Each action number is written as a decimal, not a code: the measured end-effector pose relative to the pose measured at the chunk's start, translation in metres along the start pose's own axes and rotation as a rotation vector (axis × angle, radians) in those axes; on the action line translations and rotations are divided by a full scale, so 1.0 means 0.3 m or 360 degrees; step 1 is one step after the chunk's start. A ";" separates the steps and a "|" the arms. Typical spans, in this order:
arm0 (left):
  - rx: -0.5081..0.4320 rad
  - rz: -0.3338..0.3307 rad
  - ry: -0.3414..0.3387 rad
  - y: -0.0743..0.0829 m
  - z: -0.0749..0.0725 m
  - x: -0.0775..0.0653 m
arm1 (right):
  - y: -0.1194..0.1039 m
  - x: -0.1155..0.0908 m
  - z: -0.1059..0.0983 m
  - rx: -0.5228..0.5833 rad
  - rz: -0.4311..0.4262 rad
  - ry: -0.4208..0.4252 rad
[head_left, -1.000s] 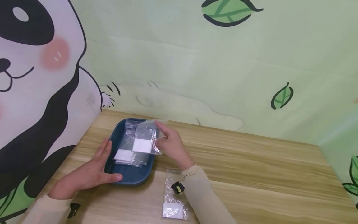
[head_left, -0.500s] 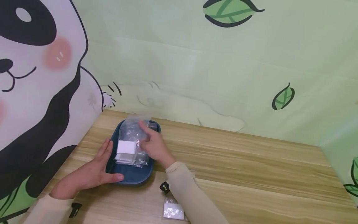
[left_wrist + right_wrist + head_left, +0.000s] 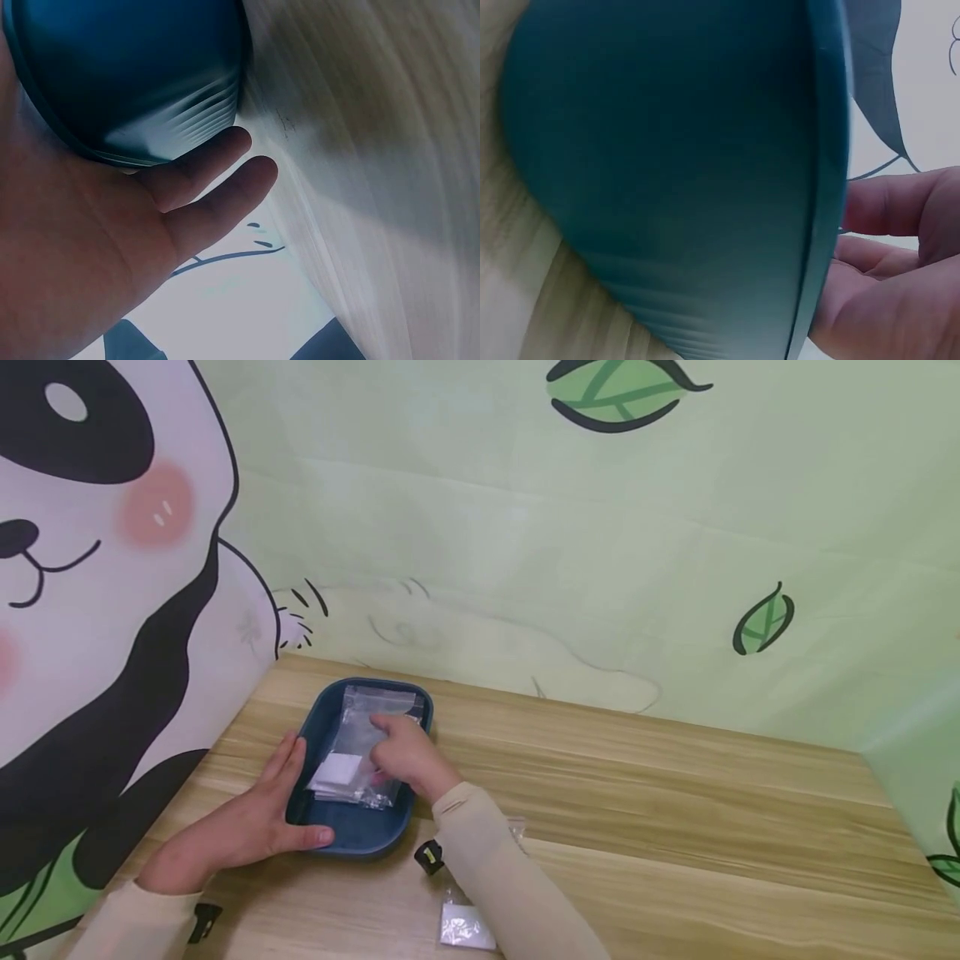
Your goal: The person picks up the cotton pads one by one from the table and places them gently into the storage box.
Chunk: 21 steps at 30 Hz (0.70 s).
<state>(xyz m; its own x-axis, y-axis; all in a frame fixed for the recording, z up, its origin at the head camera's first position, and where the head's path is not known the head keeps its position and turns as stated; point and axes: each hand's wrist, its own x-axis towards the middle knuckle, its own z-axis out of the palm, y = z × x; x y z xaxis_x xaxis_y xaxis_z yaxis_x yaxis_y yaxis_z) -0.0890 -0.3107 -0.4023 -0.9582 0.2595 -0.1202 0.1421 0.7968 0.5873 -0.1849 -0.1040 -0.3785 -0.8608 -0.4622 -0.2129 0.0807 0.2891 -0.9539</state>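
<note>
A dark blue tray (image 3: 352, 839) stands on the table with several clear zip-lock bags (image 3: 367, 717) in it, white cards in their lower ends. My left hand (image 3: 243, 822) rests against the tray's left side, fingers straight along the outer wall and thumb at the near rim. In the left wrist view two of its fingers (image 3: 217, 202) lie beside the wall. Over the tray's right rim reaches my right hand (image 3: 412, 756), pinching the right edge of the topmost bag, low on the pile. In the right wrist view the tray wall (image 3: 667, 172) hides its fingertips.
Another zip-lock bag with a white card (image 3: 467, 927) lies on the wooden table (image 3: 675, 827) in front, partly under the right sleeve (image 3: 510, 868). Behind the table hangs a green backdrop (image 3: 480, 527) printed with a panda and leaves.
My right hand has moved left and down with a zip-lock bag, from above the tray's right side onto the pile inside. My left hand has stayed at the tray's side.
</note>
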 end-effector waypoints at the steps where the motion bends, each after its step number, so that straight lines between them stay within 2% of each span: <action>1: 0.0002 0.0001 0.0000 0.000 0.000 0.000 | -0.001 0.000 0.003 -0.0024 0.0005 0.0004; 3: 0.0001 0.0002 0.0000 0.001 0.000 -0.001 | -0.004 0.001 0.005 -0.0141 -0.0013 0.0005; 8: 0.0001 0.0019 0.0006 0.000 -0.003 -0.002 | -0.011 0.008 0.002 -0.0621 -0.0136 -0.0019; 10: 0.0004 0.0025 0.0009 -0.002 -0.003 -0.002 | -0.013 0.011 0.002 -0.0756 -0.0161 -0.0027; 15: 0.0005 0.0028 0.0004 -0.006 -0.002 -0.003 | -0.023 0.010 0.011 -0.0889 -0.0136 -0.0051; 21: 0.0002 0.0025 0.0005 -0.003 -0.003 -0.003 | -0.039 -0.011 0.005 -0.1039 -0.0149 0.0032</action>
<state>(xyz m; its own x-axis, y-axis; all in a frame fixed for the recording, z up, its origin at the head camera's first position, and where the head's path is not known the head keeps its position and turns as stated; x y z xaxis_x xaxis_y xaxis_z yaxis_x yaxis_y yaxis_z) -0.0884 -0.3122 -0.4020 -0.9567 0.2701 -0.1087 0.1571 0.7932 0.5883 -0.1822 -0.1070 -0.3668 -0.8591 -0.4962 -0.1256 -0.3107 0.7006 -0.6423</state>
